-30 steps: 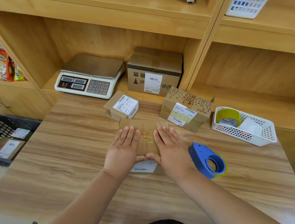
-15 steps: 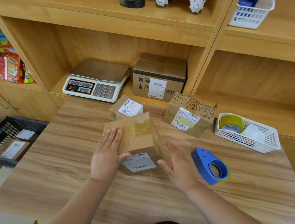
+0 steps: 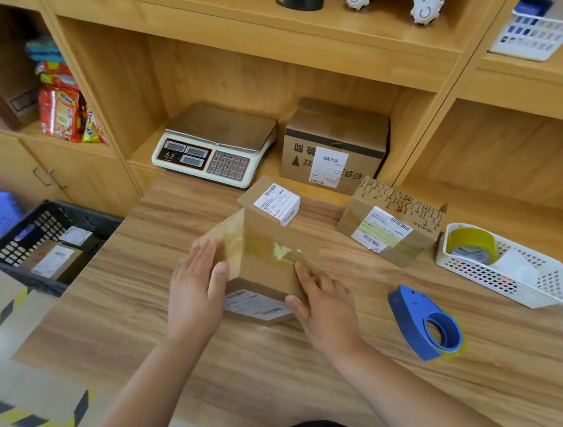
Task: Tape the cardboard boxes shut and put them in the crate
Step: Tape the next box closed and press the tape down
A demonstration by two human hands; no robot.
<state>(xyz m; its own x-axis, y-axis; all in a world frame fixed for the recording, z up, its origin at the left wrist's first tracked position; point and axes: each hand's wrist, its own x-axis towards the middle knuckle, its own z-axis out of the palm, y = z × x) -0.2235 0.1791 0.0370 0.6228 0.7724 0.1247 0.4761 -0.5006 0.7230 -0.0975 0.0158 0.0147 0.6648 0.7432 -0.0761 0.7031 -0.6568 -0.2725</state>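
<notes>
Box (image 3: 267, 269), taped, we find tilted between left hand (image 3: 195, 289) at nine o'clock, right hand (image 3: 329, 311) at four; both press it straight-fingered.

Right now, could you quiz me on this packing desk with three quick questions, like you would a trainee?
1. True or false: the blue tape dispenser lies on the table, untouched.
2. The left hand and right hand: which touches the taped box? A) left only B) right only C) both
3. Fill in: the yellow tape roll sits in the white ____.
Key: 1 true; 2 C; 3 basket.
</notes>
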